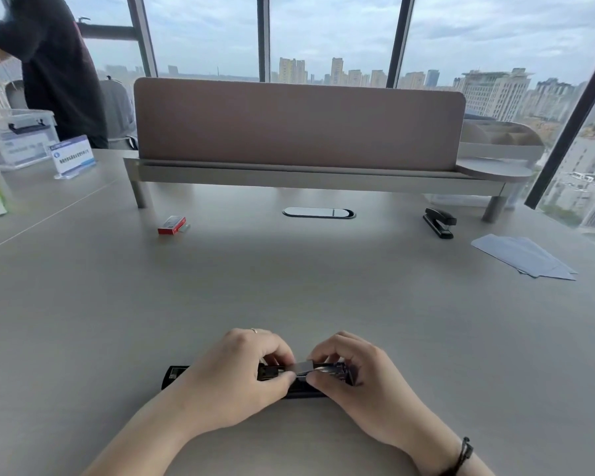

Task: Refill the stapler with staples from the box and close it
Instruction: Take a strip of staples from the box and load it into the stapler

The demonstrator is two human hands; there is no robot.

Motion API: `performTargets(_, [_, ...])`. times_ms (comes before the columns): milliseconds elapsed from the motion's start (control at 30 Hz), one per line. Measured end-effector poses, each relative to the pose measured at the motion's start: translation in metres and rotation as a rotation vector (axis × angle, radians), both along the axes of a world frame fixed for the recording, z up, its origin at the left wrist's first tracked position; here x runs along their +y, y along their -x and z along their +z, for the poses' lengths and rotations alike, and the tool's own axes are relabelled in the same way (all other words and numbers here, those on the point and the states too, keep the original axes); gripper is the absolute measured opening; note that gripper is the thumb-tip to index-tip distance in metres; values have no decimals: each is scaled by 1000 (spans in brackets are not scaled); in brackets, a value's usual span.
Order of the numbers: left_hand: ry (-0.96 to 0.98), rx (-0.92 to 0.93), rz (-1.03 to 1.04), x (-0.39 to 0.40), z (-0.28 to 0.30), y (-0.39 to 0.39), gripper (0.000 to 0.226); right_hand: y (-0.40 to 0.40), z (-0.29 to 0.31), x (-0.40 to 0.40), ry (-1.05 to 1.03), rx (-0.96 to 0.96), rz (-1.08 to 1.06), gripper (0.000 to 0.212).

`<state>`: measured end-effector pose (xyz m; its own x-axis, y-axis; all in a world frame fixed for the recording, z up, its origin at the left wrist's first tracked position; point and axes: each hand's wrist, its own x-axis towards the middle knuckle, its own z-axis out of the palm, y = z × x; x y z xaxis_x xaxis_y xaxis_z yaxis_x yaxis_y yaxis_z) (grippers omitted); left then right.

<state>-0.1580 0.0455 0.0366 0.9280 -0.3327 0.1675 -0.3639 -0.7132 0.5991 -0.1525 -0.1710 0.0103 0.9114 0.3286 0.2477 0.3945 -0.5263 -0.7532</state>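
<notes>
A black stapler (174,375) lies opened flat on the grey desk near the front edge, its length running left to right. My left hand (236,376) rests over its middle, with thumb and forefinger pinching at the metal staple channel. My right hand (354,372) grips the right part, its fingers closed around a silver strip of staples (306,367) at the channel. Both hands hide much of the stapler. The red staple box (172,225) lies far back on the left, partly slid open.
A second black stapler (439,222) sits closed at the back right. Several grey sheets of paper (526,256) lie to its right. A raised shelf with a pink divider panel (299,123) spans the back. A person in dark clothes (52,63) stands far left.
</notes>
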Motion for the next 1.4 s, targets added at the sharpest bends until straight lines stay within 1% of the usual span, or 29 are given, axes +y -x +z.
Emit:
performTargets(567, [-27, -16, 0, 6, -2, 2, 10, 0, -1, 0, 40, 10, -13, 13])
performTargets(700, [-60, -68, 25, 9, -2, 6, 7, -1, -4, 1, 181, -19, 14, 25])
performTargets(767, [-96, -96, 28, 12, -2, 7, 12, -1, -4, 1, 211, -26, 18, 29])
performTargets(933, [-182, -117, 21, 15, -2, 11, 24, 0, -2, 0, 197, -12, 3, 26])
performTargets(1033, [-202, -120, 12, 13, 0, 12, 22, 0, -1, 0, 182, 7, -13, 28])
performTargets(1200, [-235, -134, -35, 2, 3, 12, 16, 0, 0, 0, 148, 82, -59, 37])
performTargets(1400, [-249, -146, -75, -14, 4, 9, 18, -2, -1, -1, 87, 122, -72, 47])
